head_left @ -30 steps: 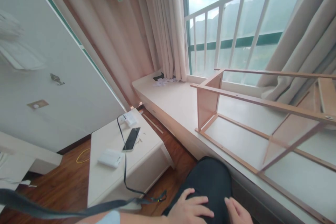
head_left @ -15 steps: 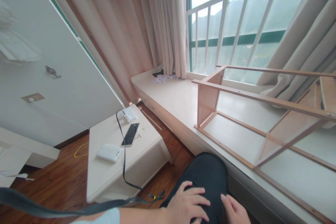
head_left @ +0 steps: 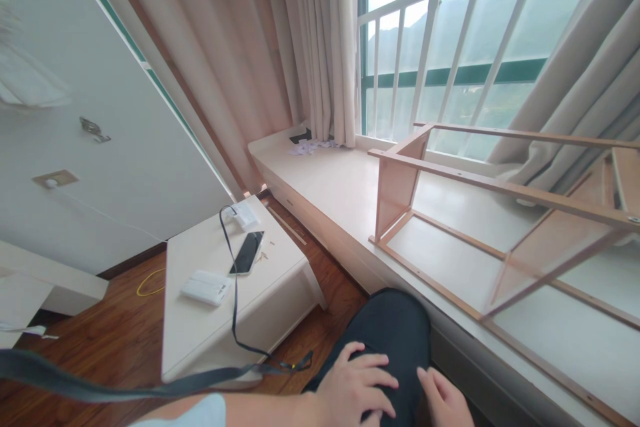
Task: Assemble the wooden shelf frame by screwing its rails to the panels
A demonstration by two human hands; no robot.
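My left hand (head_left: 356,385) lies flat on my dark-trousered knee (head_left: 395,323), fingers spread, holding nothing. My right hand (head_left: 445,399) rests beside it at the bottom edge, partly cut off, also with nothing in it. A light wooden frame (head_left: 493,227) made of thin rails and a small end panel lies on its side on the white window ledge (head_left: 330,183), to the right of my knee and out of reach of both hands.
A low white table (head_left: 200,327) at left carries a black phone (head_left: 247,252), a white flat box (head_left: 206,287), a white adapter (head_left: 243,215) and a black cable. A dark strap (head_left: 100,387) crosses the bottom left. Curtains, window railing and dark wood floor surround.
The view has shifted slightly; table and frame sit a little lower-left in the picture. Both hands stay resting on my knee.
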